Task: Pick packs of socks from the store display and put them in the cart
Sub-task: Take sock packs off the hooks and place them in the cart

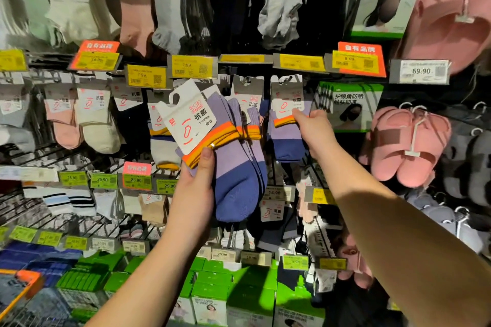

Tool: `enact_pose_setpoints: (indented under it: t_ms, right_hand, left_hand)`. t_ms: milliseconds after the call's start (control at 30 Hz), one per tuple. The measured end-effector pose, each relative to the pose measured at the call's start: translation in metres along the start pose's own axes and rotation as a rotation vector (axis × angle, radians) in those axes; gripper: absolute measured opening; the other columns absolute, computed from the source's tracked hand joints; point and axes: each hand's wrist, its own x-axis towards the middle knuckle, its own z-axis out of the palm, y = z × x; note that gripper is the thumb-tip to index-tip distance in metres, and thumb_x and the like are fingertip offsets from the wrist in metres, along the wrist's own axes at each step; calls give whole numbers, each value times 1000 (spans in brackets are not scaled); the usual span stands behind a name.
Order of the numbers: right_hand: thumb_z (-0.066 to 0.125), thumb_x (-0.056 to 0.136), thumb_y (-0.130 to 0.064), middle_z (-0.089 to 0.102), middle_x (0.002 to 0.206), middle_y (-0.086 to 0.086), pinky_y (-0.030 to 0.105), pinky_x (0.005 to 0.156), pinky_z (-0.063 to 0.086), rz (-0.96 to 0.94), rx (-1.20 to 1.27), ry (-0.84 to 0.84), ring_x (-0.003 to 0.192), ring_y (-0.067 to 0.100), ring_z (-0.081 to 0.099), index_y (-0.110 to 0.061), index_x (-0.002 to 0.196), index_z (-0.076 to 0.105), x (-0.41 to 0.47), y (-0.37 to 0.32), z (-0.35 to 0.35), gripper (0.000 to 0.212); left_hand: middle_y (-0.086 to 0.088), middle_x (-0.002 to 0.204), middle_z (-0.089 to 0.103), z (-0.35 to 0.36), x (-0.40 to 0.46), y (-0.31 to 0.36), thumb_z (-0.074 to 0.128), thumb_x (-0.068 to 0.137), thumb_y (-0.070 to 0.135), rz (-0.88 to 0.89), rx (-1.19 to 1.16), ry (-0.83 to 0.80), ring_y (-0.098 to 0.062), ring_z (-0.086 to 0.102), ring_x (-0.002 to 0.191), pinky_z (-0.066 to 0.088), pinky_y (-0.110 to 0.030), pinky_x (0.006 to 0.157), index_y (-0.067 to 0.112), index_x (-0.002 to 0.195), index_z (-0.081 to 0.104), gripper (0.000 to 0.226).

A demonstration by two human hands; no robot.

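Note:
My left hand grips a bundle of purple-and-blue sock packs with orange cuffs and a white card label, held in front of the display. My right hand reaches to the rack and pinches another purple-and-blue sock pack that still hangs from its hook. A corner of the cart, with an orange rim, shows at the bottom left.
Rows of hanging socks fill the wire display, with yellow price tags along the rails. Pink slippers hang at the right. Green boxes stand on the shelf below my arms.

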Motion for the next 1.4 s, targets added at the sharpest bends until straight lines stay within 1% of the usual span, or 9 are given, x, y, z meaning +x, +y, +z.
enact_pose_setpoints:
  t_ms: [167, 400, 533, 633, 733, 867, 967, 1167, 1400]
  right_hand:
    - [61, 93, -51, 56, 125, 13, 36, 85, 44, 25, -158, 26, 100, 26, 52, -4, 131, 44, 17, 3, 4, 63]
    - [54, 95, -58, 55, 134, 15, 35, 83, 42, 10, -255, -12, 115, 31, 55, -3, 139, 40, 20, 9, -1, 71]
    - [59, 90, -62, 48, 134, 10, 37, 91, 44, 4, -215, 33, 115, 27, 52, -10, 132, 44, -3, 12, -12, 69]
    - [57, 96, -51, 57, 117, 4, 26, 82, 46, -120, -80, 89, 103, 19, 55, -15, 116, 54, -43, 9, -19, 41]
    - [50, 104, -34, 56, 85, -10, 7, 60, 37, -239, 67, -27, 79, 4, 52, -25, 94, 57, -99, -5, -16, 15]
    - [55, 95, -43, 58, 74, -26, 6, 64, 39, -371, 154, -258, 69, -9, 51, -32, 90, 57, -152, -26, -5, 12]
    - [64, 80, -51, 56, 87, -9, 7, 65, 41, -353, 143, -348, 73, 0, 49, -28, 97, 55, -161, -34, -1, 30]
    - [74, 87, -35, 70, 110, -1, 26, 92, 51, -248, 171, -413, 102, 8, 67, -33, 99, 58, -155, -18, 5, 20]
    - [62, 97, -18, 76, 97, -16, 15, 82, 52, -189, 369, -494, 97, 0, 70, -24, 103, 64, -157, -13, -3, 9]
  left_hand:
    - [14, 117, 54, 3, 2, -4, 35, 96, 55, -1, 10, -8, -7, 48, 109, 30, 10, 58, 24, 144, 47, 58]
    - [36, 97, 52, 4, 0, -6, 37, 99, 53, 4, 15, -37, 28, 49, 71, 34, 8, 58, 26, 140, 49, 50]
    - [35, 102, 52, 4, -1, -4, 37, 94, 56, 25, -11, -64, 22, 48, 86, 35, 8, 62, 25, 141, 48, 58]
    - [23, 114, 68, 4, 1, -9, 48, 83, 77, 15, -129, -71, -5, 63, 115, 48, -12, 89, 29, 139, 52, 73]
    - [20, 124, 68, 7, 1, -15, 52, 76, 83, 8, -170, -91, -8, 62, 122, 47, -37, 105, 37, 134, 53, 74]
    - [27, 115, 67, 14, -5, -11, 51, 81, 58, 49, -197, -121, 9, 63, 110, 47, -19, 92, 36, 121, 55, 45]
    - [28, 114, 65, 20, -9, -9, 53, 84, 44, 111, -208, -115, 23, 59, 99, 41, 0, 80, 26, 130, 51, 49]
    - [32, 109, 66, 21, -11, -14, 62, 84, 53, 130, -105, -153, 25, 57, 97, 40, 3, 74, 37, 129, 49, 49]
    - [29, 115, 65, 20, -9, -15, 66, 78, 42, 147, -129, -205, 21, 57, 108, 39, 1, 84, 34, 122, 49, 47]
